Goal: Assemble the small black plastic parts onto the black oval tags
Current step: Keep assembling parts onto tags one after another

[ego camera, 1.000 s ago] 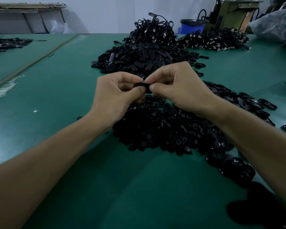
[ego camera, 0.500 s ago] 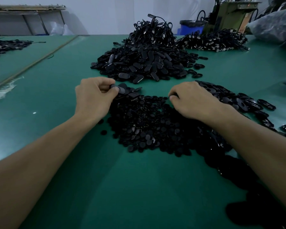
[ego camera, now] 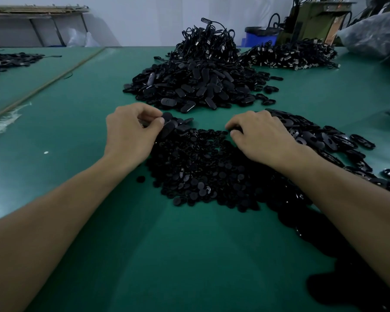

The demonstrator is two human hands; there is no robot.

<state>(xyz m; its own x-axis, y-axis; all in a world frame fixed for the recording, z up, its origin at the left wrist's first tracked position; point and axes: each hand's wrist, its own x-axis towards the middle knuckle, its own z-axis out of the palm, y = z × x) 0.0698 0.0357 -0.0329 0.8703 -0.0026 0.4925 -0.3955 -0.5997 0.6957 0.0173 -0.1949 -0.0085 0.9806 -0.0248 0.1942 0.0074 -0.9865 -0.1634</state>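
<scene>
Green table, black part heaps

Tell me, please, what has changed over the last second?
The hands, joined on one tag a second ago, parted and came down. The left hand moved left to the few oval tags at the far edge of the small-parts pile. The right hand dropped right onto that pile's far edge, fingers curled. Whether either now holds a piece is not visible. The tag heap behind stayed put.

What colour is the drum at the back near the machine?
The drum is blue with a dark rim, best seen in the head view.
</scene>
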